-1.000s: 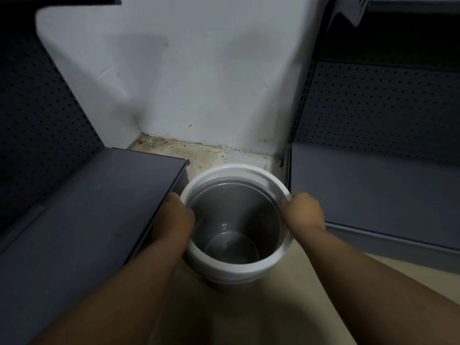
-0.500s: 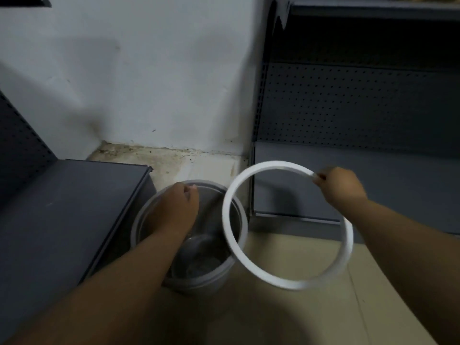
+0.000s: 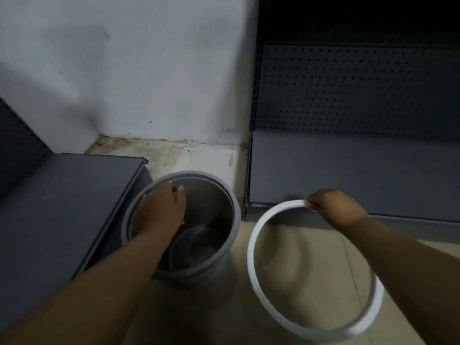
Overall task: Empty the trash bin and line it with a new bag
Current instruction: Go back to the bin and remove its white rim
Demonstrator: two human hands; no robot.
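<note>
Head view: the fingers (image 3: 311, 204) of the right hand (image 3: 334, 207) are pinched together on the far arc of the white retaining ring (image 3: 252, 247), which a second ago sat on the rim of the trash bin (image 3: 224, 235) under both hands. It is now lifted off and carried out to the right, hanging tilted over the floor (image 3: 286, 240) in front of the right shelf base (image 3: 348, 175), well apart from the bin. With the ring off, nothing clamps a liner to the rim, so by my judgement the bin is ready either for the old bag to be pulled out or for a fresh one to be laid in; something pale and glossy at the bottom may be a thin liner or residue, too blurred to tell.

On the other side, the left hand (image 3: 161, 210) has moved from the rim to just inside the bin's mouth, near its left wall. Its fingers look loosely curled; whether they pinch a film of plastic I cannot tell.

Both forearms reach forward and down from the lower edge of the picture, the left one crossing the bin's near rim, the right one angled outward. The bin stands upright on the floor, in the corner between the left shelf base (image 3: 62, 207) and the right one, near the wall (image 3: 124, 70).
</note>
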